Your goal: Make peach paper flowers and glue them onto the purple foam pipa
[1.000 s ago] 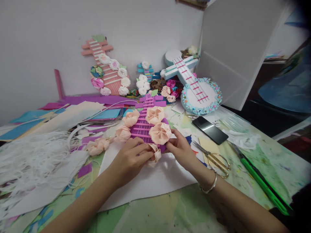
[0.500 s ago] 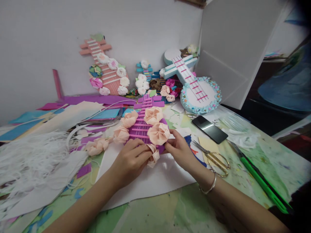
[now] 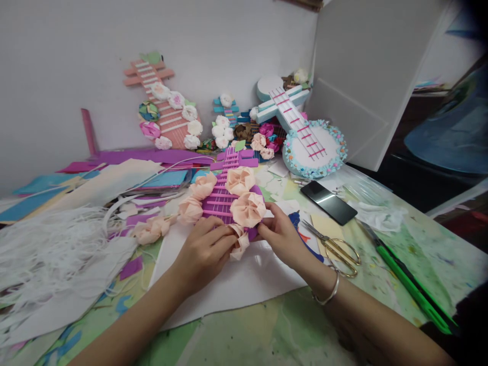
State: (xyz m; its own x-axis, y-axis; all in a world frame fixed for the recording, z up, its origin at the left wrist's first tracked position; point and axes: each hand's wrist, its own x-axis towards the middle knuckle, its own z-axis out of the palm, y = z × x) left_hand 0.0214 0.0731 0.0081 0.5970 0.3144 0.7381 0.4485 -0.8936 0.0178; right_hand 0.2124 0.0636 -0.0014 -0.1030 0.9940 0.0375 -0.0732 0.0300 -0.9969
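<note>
A purple paper guitar [image 3: 224,198] with white strings lies on a white sheet [image 3: 244,284] in front of me. Several peach paper flowers [image 3: 248,208] sit on its body. My left hand [image 3: 204,251] pinches another peach paper flower [image 3: 241,243] against the guitar's lower edge. My right hand [image 3: 280,234] grips the guitar's right lower rim, its fingers curled beside the flower. A silver bangle [image 3: 328,292] circles my right wrist.
Gold-handled scissors [image 3: 335,249], a black phone [image 3: 328,202] and a green cutter [image 3: 412,287] lie to the right. Finished paper guitars [image 3: 305,137] lean at the back wall. White paper strips [image 3: 49,249], loose peach flowers [image 3: 150,230] and coloured sheets cover the left.
The purple guitar and both hands have drifted slightly left and up in view. Both hands keep the same hold on the flower and the rim.
</note>
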